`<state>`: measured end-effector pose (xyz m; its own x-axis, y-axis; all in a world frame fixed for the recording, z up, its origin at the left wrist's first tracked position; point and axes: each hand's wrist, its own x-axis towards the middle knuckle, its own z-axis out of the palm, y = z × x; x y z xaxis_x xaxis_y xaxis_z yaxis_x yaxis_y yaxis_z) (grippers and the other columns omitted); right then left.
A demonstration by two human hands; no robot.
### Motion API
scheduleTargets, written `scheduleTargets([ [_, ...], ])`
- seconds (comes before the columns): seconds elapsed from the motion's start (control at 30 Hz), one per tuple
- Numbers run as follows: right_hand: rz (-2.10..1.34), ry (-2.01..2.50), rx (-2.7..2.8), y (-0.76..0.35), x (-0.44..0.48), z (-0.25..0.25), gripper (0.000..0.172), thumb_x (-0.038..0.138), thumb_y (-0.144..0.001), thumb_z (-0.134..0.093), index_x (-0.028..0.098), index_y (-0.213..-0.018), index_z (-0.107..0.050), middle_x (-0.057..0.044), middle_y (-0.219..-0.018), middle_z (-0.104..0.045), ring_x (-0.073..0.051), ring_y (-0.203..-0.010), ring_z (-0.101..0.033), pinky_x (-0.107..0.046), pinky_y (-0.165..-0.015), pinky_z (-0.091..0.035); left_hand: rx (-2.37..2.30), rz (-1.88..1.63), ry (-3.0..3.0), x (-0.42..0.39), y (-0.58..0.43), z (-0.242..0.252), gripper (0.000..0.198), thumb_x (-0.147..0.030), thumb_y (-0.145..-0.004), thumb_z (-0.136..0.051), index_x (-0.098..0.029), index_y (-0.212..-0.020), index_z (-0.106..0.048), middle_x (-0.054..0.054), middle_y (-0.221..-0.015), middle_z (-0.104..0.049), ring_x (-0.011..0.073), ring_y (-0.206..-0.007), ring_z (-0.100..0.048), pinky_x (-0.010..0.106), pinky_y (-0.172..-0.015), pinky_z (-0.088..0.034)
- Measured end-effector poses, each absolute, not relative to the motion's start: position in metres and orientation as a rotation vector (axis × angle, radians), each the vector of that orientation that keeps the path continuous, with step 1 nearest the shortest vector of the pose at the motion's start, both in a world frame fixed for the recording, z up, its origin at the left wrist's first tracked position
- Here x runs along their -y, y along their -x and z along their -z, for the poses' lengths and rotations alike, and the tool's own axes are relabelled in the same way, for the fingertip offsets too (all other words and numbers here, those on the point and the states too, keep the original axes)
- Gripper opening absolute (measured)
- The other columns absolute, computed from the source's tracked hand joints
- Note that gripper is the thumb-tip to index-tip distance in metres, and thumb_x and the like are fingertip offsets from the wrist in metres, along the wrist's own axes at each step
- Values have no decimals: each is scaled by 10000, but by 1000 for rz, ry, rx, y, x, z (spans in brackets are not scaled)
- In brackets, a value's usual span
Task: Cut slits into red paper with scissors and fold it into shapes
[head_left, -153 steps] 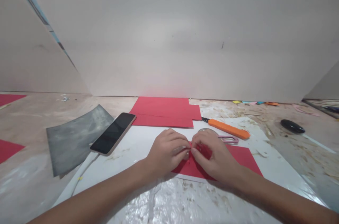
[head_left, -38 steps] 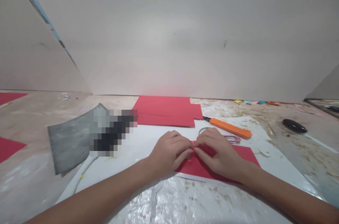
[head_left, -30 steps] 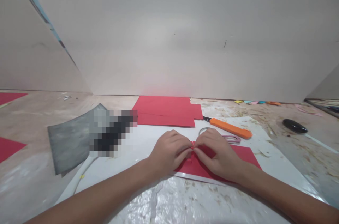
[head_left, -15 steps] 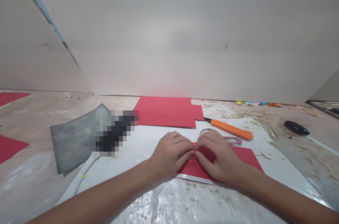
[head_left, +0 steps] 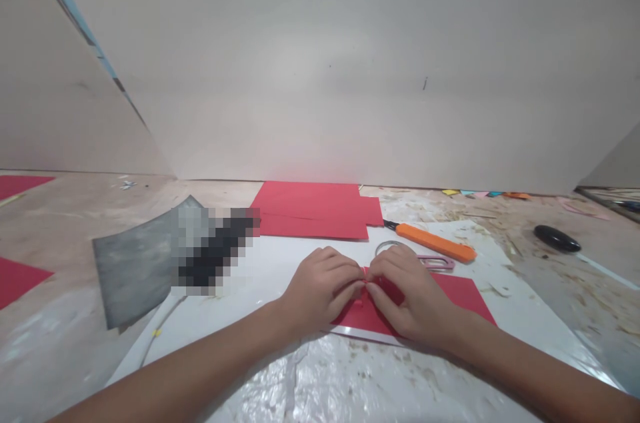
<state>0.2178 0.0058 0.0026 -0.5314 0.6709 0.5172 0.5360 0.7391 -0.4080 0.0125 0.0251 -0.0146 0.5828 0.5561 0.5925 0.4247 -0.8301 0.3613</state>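
A strip of red paper [head_left: 463,295] with a white lower edge lies in front of me on a white sheet. My left hand [head_left: 325,290] is closed, thumb and fingers pinching at a small raised bit of this red paper. Right beside it, almost fingertip to fingertip, my right hand [head_left: 407,290] pinches at the same spot. The exact fold or edge between the fingertips is too small to make out. Just behind my right hand lies a pink slotted tool [head_left: 440,263] beside a thin ring [head_left: 385,247], both partly hidden by the hand.
An orange utility knife [head_left: 435,242] lies beyond my right hand, near a larger red sheet [head_left: 310,210] against the white wall. Grey sandpaper-like sheet [head_left: 130,276] and a blurred-out dark item [head_left: 220,250] are at left. A black oval object [head_left: 557,238] lies far right.
Both hands keep their pinch on the red paper, with only tiny finger shifts. The whole view has moved very slightly.
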Motion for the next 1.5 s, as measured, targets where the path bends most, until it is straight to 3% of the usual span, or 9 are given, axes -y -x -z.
scheduleTargets([
  [0.3, -283, 946, 2257, -217, -7, 0, 109, 127, -899, -513, 209, -831, -492, -25, -806, -567, -189, -757, -471, -369, -707, -371, -823, -1223, -2582, -25, -15, 20, 58, -229, -890, -604, -190, -901, -646, 36, -907, -725, 181, -801, -593, 331, -762, -452],
  [0.97, -261, 880, 2266, -218, -5, 7, 87, 114, -871, -540, 200, -865, -529, -40, -860, -571, -202, -805, -475, -385, -745, -384, -787, -1151, -2624, -23, -16, 15, 187, -197, -918, -522, -188, -874, -703, 48, -898, -739, 190, -802, -612, 357, -765, -453],
  [1.2, -248, 879, 2252, -220, -6, 10, 89, 113, -881, -523, 197, -855, -536, -44, -852, -576, -200, -792, -477, -388, -738, -382, -793, -1190, -2602, -23, -18, 15, 97, -161, -847, -600, -184, -878, -689, 26, -895, -735, 182, -813, -607, 347, -775, -460],
  [1.5, -252, 881, 2258, -220, -8, 13, 96, 106, -842, -555, 197, -867, -536, -32, -848, -580, -198, -796, -478, -382, -742, -378, -785, -1164, -2601, -24, -18, 17, 86, -179, -871, -586, -178, -878, -672, 25, -916, -736, 183, -817, -608, 351, -769, -458],
])
